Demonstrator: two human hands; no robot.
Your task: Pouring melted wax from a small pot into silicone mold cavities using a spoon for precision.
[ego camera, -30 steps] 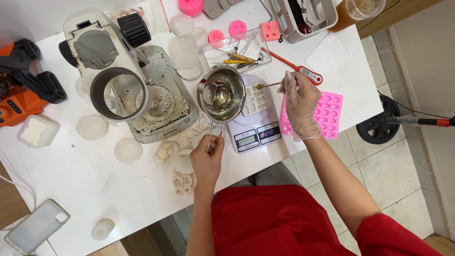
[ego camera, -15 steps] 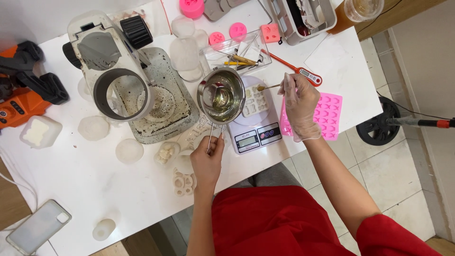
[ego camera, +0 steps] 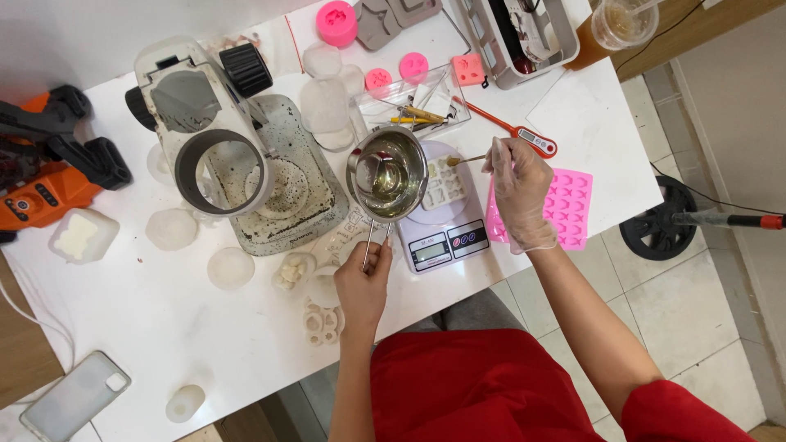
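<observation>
The white tabletop (ego camera: 205, 344) spreads under both hands, crowded beyond the fingers with a grey machine (ego camera: 214, 147) on a stained tray. Just ahead of the left hand (ego camera: 362, 282), whose bare fingers are clamped on a thin wire handle, a small steel pot (ego camera: 387, 173) of clear melted liquid hangs over the kitchen scale (ego camera: 442, 237). A pale mould (ego camera: 443, 187) sits on the scale, right beside the pot. The gloved right hand (ego camera: 520, 192) has its fingers pinched together on a thin stick (ego camera: 467, 160), tip reaching toward the mould; a pink mould (ego camera: 569, 209) lies under that wrist. Pouring well likely means tilting slowly, with the stick guiding the stream.
</observation>
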